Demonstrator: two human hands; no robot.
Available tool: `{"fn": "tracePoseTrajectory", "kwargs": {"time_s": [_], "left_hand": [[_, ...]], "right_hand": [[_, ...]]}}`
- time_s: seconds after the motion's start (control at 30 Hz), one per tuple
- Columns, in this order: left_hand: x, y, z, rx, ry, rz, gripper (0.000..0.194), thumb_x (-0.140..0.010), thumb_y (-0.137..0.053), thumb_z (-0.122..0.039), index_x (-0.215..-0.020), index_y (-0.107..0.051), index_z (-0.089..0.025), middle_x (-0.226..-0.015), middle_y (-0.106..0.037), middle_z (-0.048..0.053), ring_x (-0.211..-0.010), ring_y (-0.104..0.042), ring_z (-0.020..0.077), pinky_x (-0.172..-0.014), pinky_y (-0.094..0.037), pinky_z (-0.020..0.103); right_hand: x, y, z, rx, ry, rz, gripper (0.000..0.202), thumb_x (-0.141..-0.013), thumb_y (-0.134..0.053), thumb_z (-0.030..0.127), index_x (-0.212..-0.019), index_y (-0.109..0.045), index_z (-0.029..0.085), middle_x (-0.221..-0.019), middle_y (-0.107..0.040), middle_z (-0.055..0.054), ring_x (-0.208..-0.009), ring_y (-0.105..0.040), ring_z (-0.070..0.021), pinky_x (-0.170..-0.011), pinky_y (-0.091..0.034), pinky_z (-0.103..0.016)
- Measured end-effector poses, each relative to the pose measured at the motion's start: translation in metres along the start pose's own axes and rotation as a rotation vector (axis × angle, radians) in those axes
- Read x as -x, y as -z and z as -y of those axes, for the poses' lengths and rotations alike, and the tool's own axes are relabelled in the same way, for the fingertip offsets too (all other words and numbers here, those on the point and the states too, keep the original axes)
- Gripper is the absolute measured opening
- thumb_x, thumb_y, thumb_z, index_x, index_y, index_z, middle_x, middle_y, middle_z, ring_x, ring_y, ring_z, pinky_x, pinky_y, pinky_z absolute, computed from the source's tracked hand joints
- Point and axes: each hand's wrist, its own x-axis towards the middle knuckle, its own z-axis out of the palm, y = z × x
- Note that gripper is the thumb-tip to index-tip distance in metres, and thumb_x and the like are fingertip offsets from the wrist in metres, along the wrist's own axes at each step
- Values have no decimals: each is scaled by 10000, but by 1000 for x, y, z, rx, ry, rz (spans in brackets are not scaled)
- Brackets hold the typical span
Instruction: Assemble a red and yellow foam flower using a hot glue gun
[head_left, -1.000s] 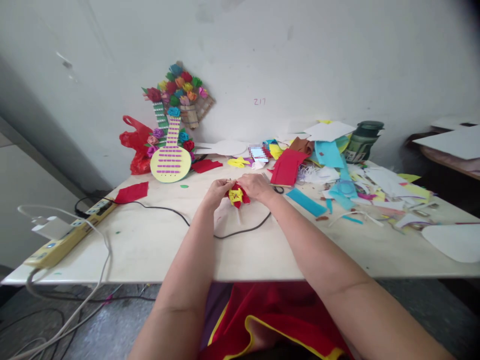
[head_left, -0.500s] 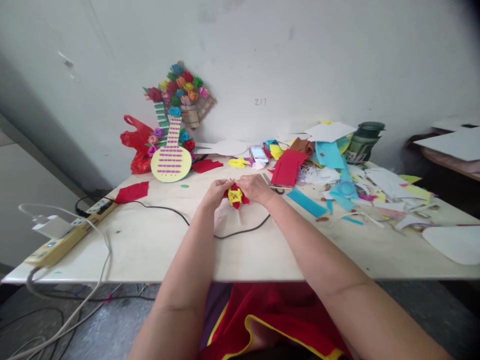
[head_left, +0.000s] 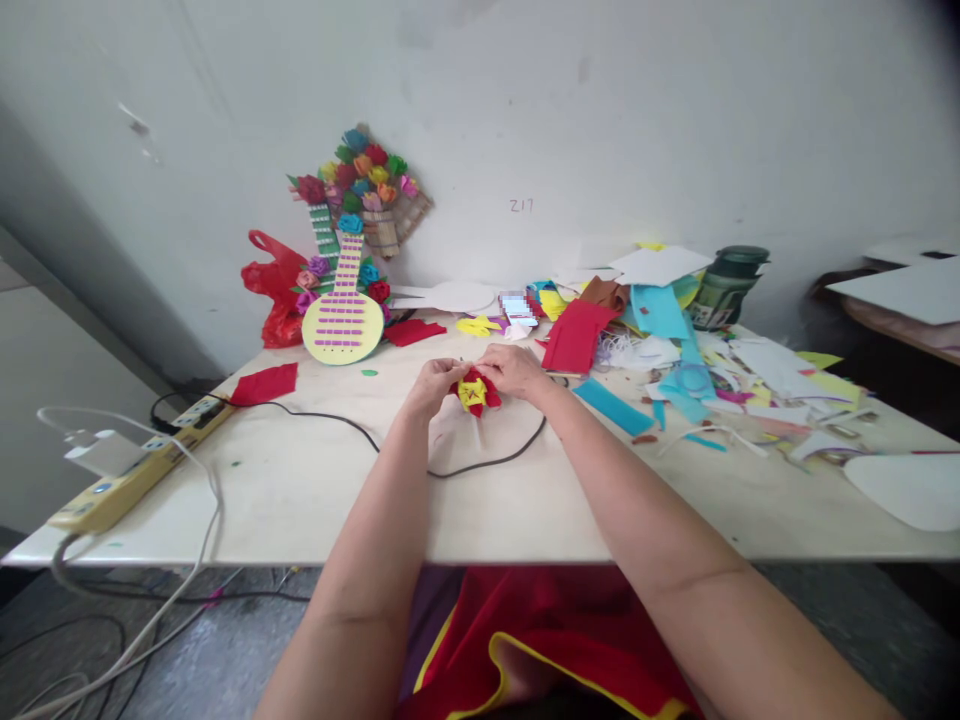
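Observation:
Between my hands is a small paper flower (head_left: 472,392) with a yellow centre and red petals around it. My left hand (head_left: 437,385) pinches its left side with closed fingers. On the far right side my right hand (head_left: 511,370) is closed on the red petals, its fingertips near those of the left. The fingers hide part of the flower's upper edge. A pale stick-like piece (head_left: 478,433) shows just below the flower, above the white tabletop (head_left: 517,510).
A black cable (head_left: 487,465) loops beneath my hands. A power strip (head_left: 142,470) lies at the left edge. Behind stand a yellow paper lute (head_left: 343,328) and a red bag (head_left: 281,290). Red paper (head_left: 576,338), blue strips (head_left: 613,405) and a dark green bottle (head_left: 729,287) are at right.
The flower has turned slightly and shifted a little to the right between my fingers. My right hand's fingers have moved slightly over the petals; the left hand is almost unmoved.

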Motion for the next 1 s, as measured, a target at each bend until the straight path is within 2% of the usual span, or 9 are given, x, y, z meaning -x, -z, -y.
{"fn": "tracePoseTrajectory", "kwargs": {"time_s": [0.13, 0.3, 0.6, 0.8, 1.0], "left_hand": [[1, 0, -1, -4, 2, 18, 335, -521, -785, -396, -625, -628, -119, -580, -610, 41, -535, -550, 126, -527, -428, 251], [1, 0, -2, -1, 0, 28, 313, -533, -782, -368, -643, -630, -119, -586, -613, 36, -535, -555, 124, -532, -434, 251], [3, -1, -4, 74, 86, 59, 337, -524, -792, -377, -649, -622, -114, -605, -623, 42, -547, -574, 130, -538, -447, 247], [7, -3, -9, 74, 176, 25, 286, -562, -767, -330, -674, -636, -102, -623, -634, 67, -564, -590, 152, -545, -461, 270], [5, 1, -8, 109, 181, 29, 219, -548, -738, -252, -674, -629, -110, -615, -626, 46, -561, -589, 148, -529, -461, 254]], "right_hand": [[0, 2, -6, -9, 0, 54, 271, -856, -468, 266, -972, -710, 229, -934, -665, -41, -848, -576, -155, -667, -370, -243], [0, 3, -9, 40, 2, 100, 296, -877, -453, 345, -984, -710, 242, -926, -657, -41, -825, -574, -161, -639, -353, -248], [1, -3, -8, 128, 71, 11, 305, -899, -429, 314, -892, -709, 196, -950, -667, -54, -819, -581, -158, -647, -337, -261], [1, -3, -7, 109, 84, -8, 291, -894, -436, 301, -893, -712, 206, -952, -672, -47, -829, -587, -155, -644, -337, -260], [0, 2, -1, 41, 27, 4, 244, -861, -486, 265, -902, -721, 216, -949, -678, -32, -854, -587, -152, -645, -354, -255]]}}
